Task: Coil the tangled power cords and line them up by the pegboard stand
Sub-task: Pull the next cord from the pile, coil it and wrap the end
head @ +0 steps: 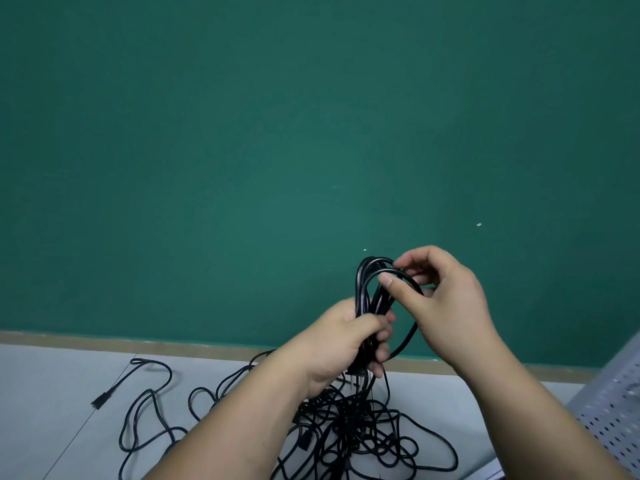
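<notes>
My left hand (346, 344) grips a bundle of black cord loops (363, 289) held upright in front of the green wall. A plug with metal prongs (356, 377) sticks out below that fist. My right hand (440, 303) pinches the top of one loop of the same cord between thumb and fingers. Below my hands, a tangle of black power cords (367, 434) lies on the grey floor. A loose strand ending in a black connector (100, 400) trails off to the left. The grey pegboard stand (613, 410) shows at the right edge.
A green wall (277, 150) fills most of the view, with a tan baseboard (138, 341) along its foot. The grey floor (45, 393) runs left of the tangle.
</notes>
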Tool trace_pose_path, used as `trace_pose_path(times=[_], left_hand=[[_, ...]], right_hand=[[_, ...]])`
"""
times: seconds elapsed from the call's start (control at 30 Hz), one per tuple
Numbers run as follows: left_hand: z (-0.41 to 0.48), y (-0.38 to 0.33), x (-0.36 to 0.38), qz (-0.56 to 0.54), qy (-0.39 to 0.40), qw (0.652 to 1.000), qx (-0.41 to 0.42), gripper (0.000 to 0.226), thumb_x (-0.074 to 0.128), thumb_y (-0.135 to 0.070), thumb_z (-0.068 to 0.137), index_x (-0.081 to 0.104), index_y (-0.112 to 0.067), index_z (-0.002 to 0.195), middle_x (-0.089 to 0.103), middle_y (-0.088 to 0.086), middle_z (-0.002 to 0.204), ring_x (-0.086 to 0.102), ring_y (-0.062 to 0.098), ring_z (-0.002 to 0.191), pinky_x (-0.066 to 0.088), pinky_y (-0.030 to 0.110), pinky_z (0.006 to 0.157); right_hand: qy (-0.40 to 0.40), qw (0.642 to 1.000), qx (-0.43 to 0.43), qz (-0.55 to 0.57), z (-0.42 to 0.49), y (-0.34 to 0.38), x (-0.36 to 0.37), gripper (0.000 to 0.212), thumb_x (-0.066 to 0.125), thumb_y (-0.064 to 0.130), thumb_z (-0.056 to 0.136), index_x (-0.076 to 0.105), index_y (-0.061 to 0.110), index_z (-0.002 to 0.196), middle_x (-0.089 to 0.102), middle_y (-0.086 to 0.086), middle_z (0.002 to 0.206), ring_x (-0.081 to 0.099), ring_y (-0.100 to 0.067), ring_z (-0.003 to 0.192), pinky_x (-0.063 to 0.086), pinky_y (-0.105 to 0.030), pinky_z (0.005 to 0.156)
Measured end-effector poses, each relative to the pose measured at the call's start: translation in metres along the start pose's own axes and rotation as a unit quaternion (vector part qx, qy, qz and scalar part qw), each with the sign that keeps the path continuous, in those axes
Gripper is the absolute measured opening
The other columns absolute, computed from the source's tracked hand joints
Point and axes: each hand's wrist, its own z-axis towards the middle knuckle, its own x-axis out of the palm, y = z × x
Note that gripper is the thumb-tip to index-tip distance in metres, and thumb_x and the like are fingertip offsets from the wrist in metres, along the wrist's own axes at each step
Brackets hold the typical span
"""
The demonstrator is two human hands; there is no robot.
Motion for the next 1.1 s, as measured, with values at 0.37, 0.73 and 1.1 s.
trace_pose_path(times=[0.37, 0.73, 1.1], left_hand=[[-0.004, -0.018, -0.021, -0.170, -0.110, 0.977, 0.066, 0.011, 0.051, -0.019, 0.110, 0.053, -0.009, 0.113, 0.046, 0.000, 0.075, 0.044, 0.016, 0.061, 0.035, 0.027, 0.051], [-0.004, -0.012, -0.028, 0.036, -0.152, 0.983, 0.094, 0.031, 0.053, -0.034, 0.110, 0.053, -0.003, 0.110, 0.050, 0.000, 0.079, 0.052, 0.016, 0.066, 0.044, 0.029, 0.057], [0.002, -0.006, -0.017, 0.095, -0.110, 0.983, 0.108, 0.027, 0.044, -0.030, 0.113, 0.059, -0.010, 0.104, 0.068, 0.004, 0.090, 0.068, 0.014, 0.081, 0.056, 0.029, 0.079]], right_hand=[[0.303, 0.933, 0.173, 0.085, -0.007, -0.032, 0.007, 0.016, 0.065, 0.025, 0.104, 0.066, 0.017, 0.119, 0.074, -0.002, 0.119, 0.076, -0.016, 0.105, 0.057, -0.048, 0.104], [0.109, 0.985, 0.057, 0.118, -0.007, 0.008, 0.005, 0.018, 0.066, 0.019, 0.104, 0.081, 0.021, 0.096, 0.076, -0.007, 0.075, 0.058, -0.016, 0.057, 0.053, -0.033, 0.060], [0.046, 0.993, 0.088, 0.059, -0.013, 0.017, 0.009, 0.006, 0.073, 0.030, 0.099, 0.078, 0.026, 0.098, 0.075, -0.001, 0.066, 0.074, -0.020, 0.058, 0.065, -0.045, 0.074]])
